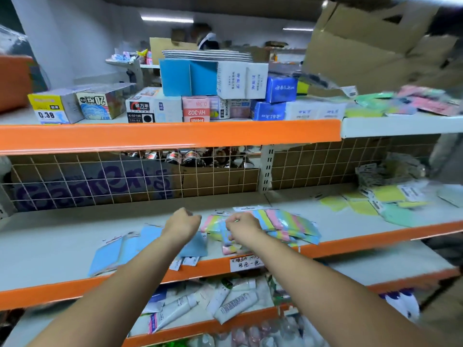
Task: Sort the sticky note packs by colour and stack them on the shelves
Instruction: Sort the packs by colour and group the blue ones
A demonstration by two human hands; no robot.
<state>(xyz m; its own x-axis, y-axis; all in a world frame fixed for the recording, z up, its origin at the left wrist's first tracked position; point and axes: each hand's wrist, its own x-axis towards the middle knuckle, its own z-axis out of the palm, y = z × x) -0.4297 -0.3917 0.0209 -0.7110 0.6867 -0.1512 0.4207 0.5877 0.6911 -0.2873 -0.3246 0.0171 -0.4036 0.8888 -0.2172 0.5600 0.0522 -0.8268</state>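
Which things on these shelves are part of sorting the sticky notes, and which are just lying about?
Part of the job:
- blue packs beside the left hand
- striped multicolour packs under the right hand
- yellow and green packs further right
- mixed packs on the upper shelf

Just lying about:
- pen boxes
- cardboard box
- white tubes below

Bright overhead lighting, blurred warped edges

blue packs, striped pastel packs
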